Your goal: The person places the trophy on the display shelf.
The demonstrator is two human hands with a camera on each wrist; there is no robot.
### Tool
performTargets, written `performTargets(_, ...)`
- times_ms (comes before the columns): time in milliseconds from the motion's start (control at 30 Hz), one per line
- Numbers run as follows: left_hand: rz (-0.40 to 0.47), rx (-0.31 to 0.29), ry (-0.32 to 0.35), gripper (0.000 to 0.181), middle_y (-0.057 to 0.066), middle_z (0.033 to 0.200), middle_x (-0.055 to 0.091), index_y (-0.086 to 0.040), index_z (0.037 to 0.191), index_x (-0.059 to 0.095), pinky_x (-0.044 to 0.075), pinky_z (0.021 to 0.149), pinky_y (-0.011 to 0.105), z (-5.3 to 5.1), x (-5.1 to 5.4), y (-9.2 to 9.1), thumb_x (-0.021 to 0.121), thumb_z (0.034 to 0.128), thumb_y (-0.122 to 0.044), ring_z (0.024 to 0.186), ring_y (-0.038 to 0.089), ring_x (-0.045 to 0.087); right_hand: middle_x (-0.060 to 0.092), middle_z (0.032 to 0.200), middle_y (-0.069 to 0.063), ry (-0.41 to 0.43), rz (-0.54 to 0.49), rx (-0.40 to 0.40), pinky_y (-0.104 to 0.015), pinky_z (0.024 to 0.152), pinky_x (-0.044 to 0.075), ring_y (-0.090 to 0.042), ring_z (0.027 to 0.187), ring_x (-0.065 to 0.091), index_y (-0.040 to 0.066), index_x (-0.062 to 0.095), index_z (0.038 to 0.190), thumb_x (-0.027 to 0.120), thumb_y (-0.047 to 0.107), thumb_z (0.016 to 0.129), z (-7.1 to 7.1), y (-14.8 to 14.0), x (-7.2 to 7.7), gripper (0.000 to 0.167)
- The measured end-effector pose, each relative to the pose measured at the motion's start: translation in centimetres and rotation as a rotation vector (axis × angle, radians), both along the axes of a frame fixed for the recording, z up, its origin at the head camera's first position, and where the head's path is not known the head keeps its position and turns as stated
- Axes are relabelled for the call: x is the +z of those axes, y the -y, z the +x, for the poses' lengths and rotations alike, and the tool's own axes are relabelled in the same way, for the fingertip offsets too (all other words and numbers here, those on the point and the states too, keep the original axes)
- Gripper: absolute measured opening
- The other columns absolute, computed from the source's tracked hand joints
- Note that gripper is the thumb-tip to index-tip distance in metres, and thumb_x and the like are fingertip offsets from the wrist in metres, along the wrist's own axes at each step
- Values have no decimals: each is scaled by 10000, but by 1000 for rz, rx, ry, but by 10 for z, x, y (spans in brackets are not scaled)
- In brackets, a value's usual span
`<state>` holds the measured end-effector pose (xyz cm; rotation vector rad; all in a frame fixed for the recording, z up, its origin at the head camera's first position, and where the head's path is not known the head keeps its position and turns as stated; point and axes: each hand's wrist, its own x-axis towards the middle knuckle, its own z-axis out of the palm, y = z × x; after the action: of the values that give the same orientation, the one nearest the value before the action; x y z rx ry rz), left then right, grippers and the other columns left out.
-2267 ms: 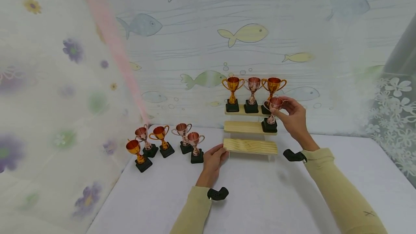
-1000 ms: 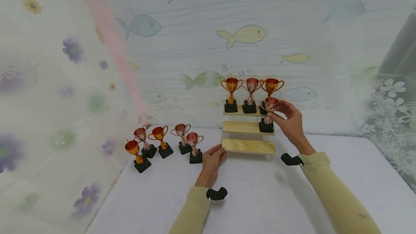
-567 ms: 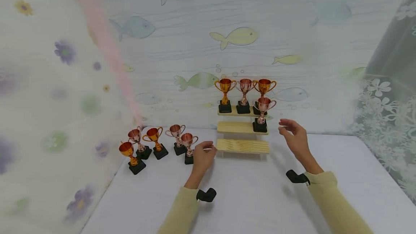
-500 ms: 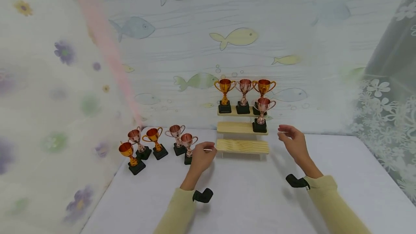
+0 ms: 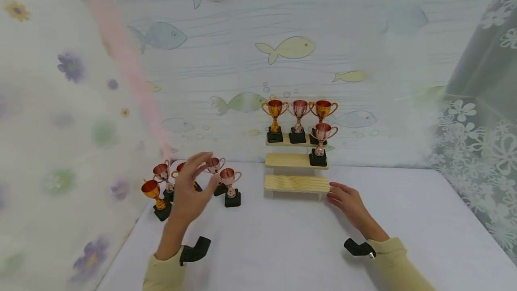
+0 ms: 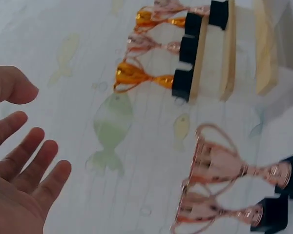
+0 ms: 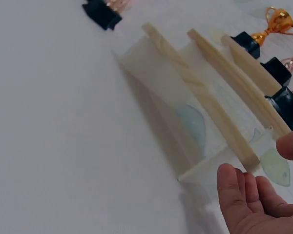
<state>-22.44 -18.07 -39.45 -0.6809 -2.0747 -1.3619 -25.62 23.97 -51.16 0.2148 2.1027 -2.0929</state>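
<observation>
My left hand [image 5: 191, 192] hovers over the left group of small trophy cups, thumb and fingers spread, nothing held. It partly covers a gold trophy [image 5: 180, 168]. Nearest to it are two rose-gold trophies, one in front [image 5: 230, 187] and one behind [image 5: 215, 165]. The left wrist view shows the palm [image 6: 14, 195] apart from any cup. My right hand [image 5: 348, 203] is at the right end of the wooden three-step stand [image 5: 296, 183]; its extended fingertips meet or nearly meet the lowest board [image 7: 205, 97]. A rose-gold trophy [image 5: 321, 140] stands on the middle step's right end.
On the top step stand a gold trophy [image 5: 275, 116], a rose-gold one [image 5: 299, 118] and another gold one [image 5: 323, 110], its base partly hidden. Farther left are a gold trophy [image 5: 151, 190] and a rose-gold one [image 5: 161, 173]. Printed curtains rise behind the white table [image 5: 274, 246].
My right hand let go of the rose-gold trophy on the middle step, then moved down to the lowest board's end. My left hand left the stand and moved left to the trophies. The view shifted slightly.
</observation>
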Motion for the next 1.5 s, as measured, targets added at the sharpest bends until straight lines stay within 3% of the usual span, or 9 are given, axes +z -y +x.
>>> performTargets(100, 44, 138, -117, 579, 244, 1328, 570, 53, 1337, 611, 450, 1067, 167, 1, 6, 32, 687, 791, 232, 1213, 46, 540, 352, 1555, -255, 34, -180, -33, -206, 1004, 518, 15, 1018, 626, -135, 233, 1543, 428, 158, 1095, 0, 4, -3, 570)
performTargets(200, 98, 287, -150, 531, 237, 1279, 593, 106, 1285, 626, 440, 1054, 142, 4, 10, 61, 670, 775, 248, 1185, 33, 541, 415, 1498, -207, 60, -307, -66, -216, 1040, 497, 29, 990, 636, -120, 186, 1560, 418, 116, 1093, 1, 7, -5, 572)
performTargets(333, 194, 477, -77, 431, 12, 1261, 624, 94, 1272, 646, 453, 1086, 203, 5, 5, 99, 663, 847, 167, 1200, 70, 545, 596, 1215, -27, 80, -394, -108, -218, 1046, 493, 8, 975, 649, -102, 169, 1571, 412, 89, 1089, 2, 10, -5, 573)
performTargets(500, 278, 618, 18, 398, -156, 1230, 593, 49, 1295, 651, 484, 1043, 191, 1, -19, 135, 674, 899, 83, 1173, 94, 564, 624, 1052, 36, 92, -433, -139, -215, 1030, 503, -6, 953, 656, -105, 164, 1570, 432, 59, 1076, 2, 11, -5, 586)
performTargets(767, 250, 588, 202, 481, 115, 1365, 581, -15, 1398, 576, 456, 1018, 112, -10, -69, 150, 711, 938, -55, 1193, 91, 537, 630, 1050, 57, 100, -436, -134, -209, 1011, 514, -8, 968, 661, -90, 170, 1575, 452, 85, 1081, 1, 8, -8, 595)
performTargets(1033, 445, 310, 267, 448, 62, 1343, 553, 63, 1450, 474, 463, 945, 63, -13, -88, 149, 517, 1007, 12, 1197, 88, 542, 634, 1049, 67, 91, -440, -118, -216, 1025, 507, -8, 976, 661, -92, 167, 1575, 452, 90, 1081, 2, 9, -8, 599)
performTargets(1133, 473, 259, 295, 497, 37, 1351, 535, 59, 1493, 409, 454, 955, 81, -15, -91, 151, 451, 999, 18, 1196, 66, 530, 636, 1056, 55, 94, -444, -127, -222, 1022, 512, -14, 976, 664, -92, 179, 1573, 469, 86, 1076, 2, 10, -8, 602)
performTargets(1267, 482, 264, 354, 542, 0, 1333, 539, 18, 1521, 374, 469, 934, 80, -19, -94, 152, 408, 982, 64, 1167, 55, 545, 609, 1135, 27, 101, -435, -129, -228, 1034, 504, -12, 988, 662, -79, 189, 1578, 472, 96, 1077, 1, 10, -7, 601)
performTargets(1500, 443, 368, 425, 560, -79, 1193, 516, 9, 1513, 400, 487, 845, 36, -24, -98, 152, 499, 969, 95, 1021, 0, 587, 489, 1378, -85, 104, -416, -119, -225, 1057, 484, 6, 996, 651, -65, 180, 1584, 446, 110, 1088, 0, 12, -7, 589)
